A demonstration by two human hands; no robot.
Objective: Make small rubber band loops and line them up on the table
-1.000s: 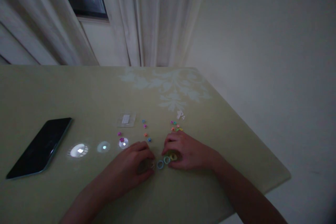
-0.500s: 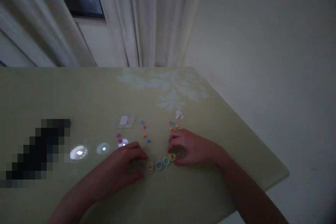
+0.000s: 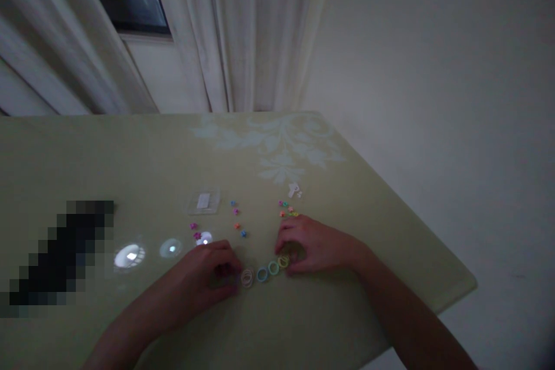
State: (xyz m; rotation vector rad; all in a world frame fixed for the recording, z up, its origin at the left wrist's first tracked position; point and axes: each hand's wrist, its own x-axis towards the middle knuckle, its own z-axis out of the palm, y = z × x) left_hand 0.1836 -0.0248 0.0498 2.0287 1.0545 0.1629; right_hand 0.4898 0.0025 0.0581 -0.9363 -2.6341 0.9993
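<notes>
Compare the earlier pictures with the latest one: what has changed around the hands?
The left hand has drawn away to the left and the right hand slightly right, uncovering more of the pale pink rings and yellow rings. Whether either let something go is unclear. The blue ring, green ring, small beads and clear case stayed put.

Left grip (image 3: 207, 270) beside pinkish rings (image 3: 247, 278); right grip (image 3: 313, 243) near yellow rings (image 3: 283, 261); blue ring (image 3: 262, 281), green ring (image 3: 273, 274) between.

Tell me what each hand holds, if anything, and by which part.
It cannot be told: the left hand is beside pinkish rings, the right hand beside yellow rings; no clear grip shows.
</notes>
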